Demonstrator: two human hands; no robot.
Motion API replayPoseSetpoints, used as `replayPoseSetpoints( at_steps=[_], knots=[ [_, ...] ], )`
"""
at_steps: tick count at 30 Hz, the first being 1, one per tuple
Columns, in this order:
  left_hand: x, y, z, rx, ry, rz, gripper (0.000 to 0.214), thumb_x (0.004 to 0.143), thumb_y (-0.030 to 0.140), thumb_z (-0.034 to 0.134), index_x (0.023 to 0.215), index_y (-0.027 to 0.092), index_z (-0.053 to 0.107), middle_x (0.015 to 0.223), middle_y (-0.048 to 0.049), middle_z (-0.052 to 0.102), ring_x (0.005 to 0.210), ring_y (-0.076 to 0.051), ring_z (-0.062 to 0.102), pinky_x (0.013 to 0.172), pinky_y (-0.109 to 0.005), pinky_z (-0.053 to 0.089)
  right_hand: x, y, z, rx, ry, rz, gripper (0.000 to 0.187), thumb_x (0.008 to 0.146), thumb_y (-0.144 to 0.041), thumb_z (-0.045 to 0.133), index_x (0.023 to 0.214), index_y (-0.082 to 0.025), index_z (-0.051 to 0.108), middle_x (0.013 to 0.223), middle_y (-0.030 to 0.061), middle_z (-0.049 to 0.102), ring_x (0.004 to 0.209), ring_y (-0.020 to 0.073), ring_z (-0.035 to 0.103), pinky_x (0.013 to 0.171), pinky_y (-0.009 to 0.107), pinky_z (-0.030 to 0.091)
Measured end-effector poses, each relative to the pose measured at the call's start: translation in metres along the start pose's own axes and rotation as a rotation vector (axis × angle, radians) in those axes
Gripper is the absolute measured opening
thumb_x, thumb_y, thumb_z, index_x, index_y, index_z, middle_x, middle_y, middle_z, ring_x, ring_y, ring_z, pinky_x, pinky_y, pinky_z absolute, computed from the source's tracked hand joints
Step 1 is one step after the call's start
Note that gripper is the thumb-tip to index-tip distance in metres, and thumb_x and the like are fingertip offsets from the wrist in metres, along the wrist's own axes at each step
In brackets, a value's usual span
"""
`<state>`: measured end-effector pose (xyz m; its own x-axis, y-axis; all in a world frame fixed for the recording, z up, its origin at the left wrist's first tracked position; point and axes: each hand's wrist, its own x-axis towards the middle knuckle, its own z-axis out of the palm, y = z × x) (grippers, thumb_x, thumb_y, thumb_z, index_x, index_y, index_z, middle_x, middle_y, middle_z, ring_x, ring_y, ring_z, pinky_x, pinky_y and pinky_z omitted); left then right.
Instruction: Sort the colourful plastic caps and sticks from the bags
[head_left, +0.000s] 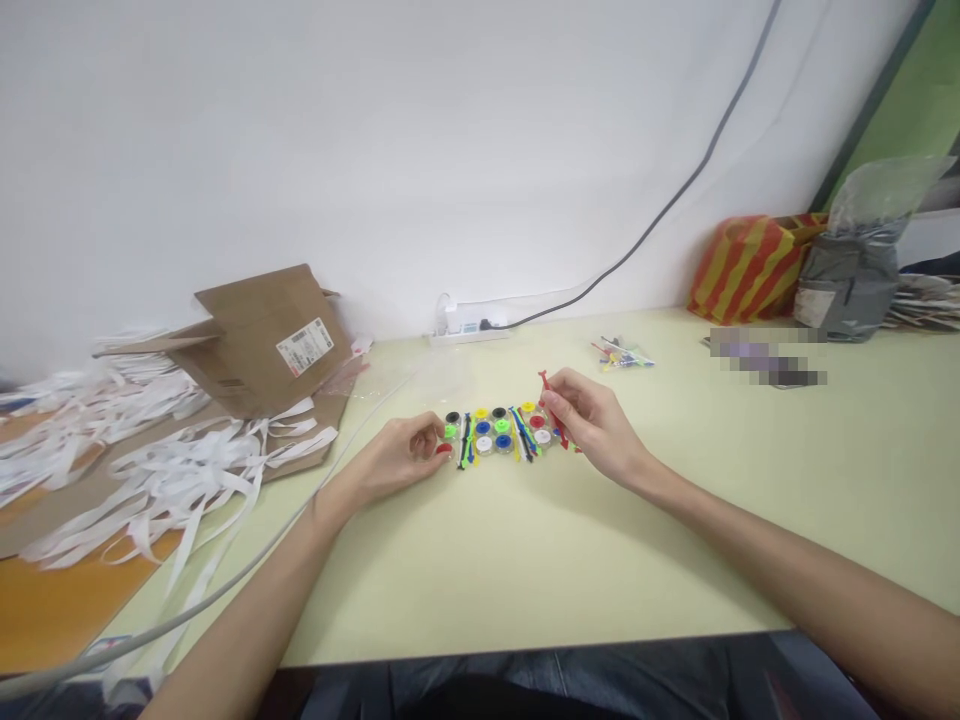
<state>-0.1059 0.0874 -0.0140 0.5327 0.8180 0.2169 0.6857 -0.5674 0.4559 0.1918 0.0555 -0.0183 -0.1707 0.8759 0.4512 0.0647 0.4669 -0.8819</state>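
Backdrop: a white wall rises behind a pale yellow tabletop, and a dark cable runs down it to a white power strip.

Far right: a red-and-yellow striped bag sits beside a grey bag, with a pixelated patch on the tabletop in front of them.

Far left: a flattened cardboard box leans among white paper strips.

Centre: a row of coloured round caps and thin coloured plastic sticks lies flat, directly between the hands. A small bundle of similar pieces sits farther back (set apart from the row, as if kept in reserve).

Left hand: fingers curl loosely at the row's left end, beside a small red piece. I cannot tell whether they grip anything.

Right hand: fingers are nearly closed, pinching a red plastic stick upright at the row's right end.

Why so: the stick seems raised to keep it clear of the row.
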Motion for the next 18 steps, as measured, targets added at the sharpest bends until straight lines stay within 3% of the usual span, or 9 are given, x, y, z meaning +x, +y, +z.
replayPoseSetpoints(
  at_steps=[6,11,16,18],
  knots=[
    [0.001,0.003,-0.004,-0.028,0.031,-0.001,0.024,0.087,0.041,0.058,0.080,0.018,0.062,0.069,0.0004,0.064,0.063,-0.012,0.054,0.061,-0.024,0.043,-0.001,-0.001,0.000,-0.049,-0.014,0.033,0.031,0.092,-0.050,0.056,0.084,-0.020,0.057,0.068,0.0008,0.060,0.054,0.0117,0.053,0.046,0.023,0.042],
    [0.000,0.005,-0.005,-0.053,0.081,-0.019,0.024,0.091,0.033,0.049,0.077,0.018,0.061,0.070,0.0001,0.066,0.065,-0.012,0.057,0.061,-0.023,0.043,0.005,0.004,0.006,-0.019,-0.116,0.140,0.036,0.088,-0.051,0.060,0.073,-0.019,0.057,0.054,-0.0005,0.057,0.044,0.0120,0.052,0.044,0.024,0.041],
    [-0.001,0.006,-0.002,-0.088,0.098,-0.015,0.024,0.091,0.031,0.049,0.075,0.017,0.060,0.069,0.0003,0.067,0.061,-0.011,0.057,0.061,-0.023,0.044,0.044,0.007,0.032,-0.163,-0.205,0.277,0.034,0.084,-0.039,0.058,0.058,-0.017,0.056,0.045,-0.0026,0.048,0.038,0.0077,0.039,0.039,0.021,0.029],
    [-0.001,0.005,-0.002,-0.099,0.094,-0.016,0.024,0.091,0.030,0.049,0.074,0.017,0.060,0.068,0.0003,0.067,0.060,-0.011,0.057,0.060,-0.022,0.044,0.066,0.007,0.046,-0.305,-0.241,0.238,0.032,0.081,-0.029,0.056,0.052,-0.016,0.055,0.049,0.0000,0.053,0.042,0.0076,0.040,0.042,0.021,0.029]
  ],
)
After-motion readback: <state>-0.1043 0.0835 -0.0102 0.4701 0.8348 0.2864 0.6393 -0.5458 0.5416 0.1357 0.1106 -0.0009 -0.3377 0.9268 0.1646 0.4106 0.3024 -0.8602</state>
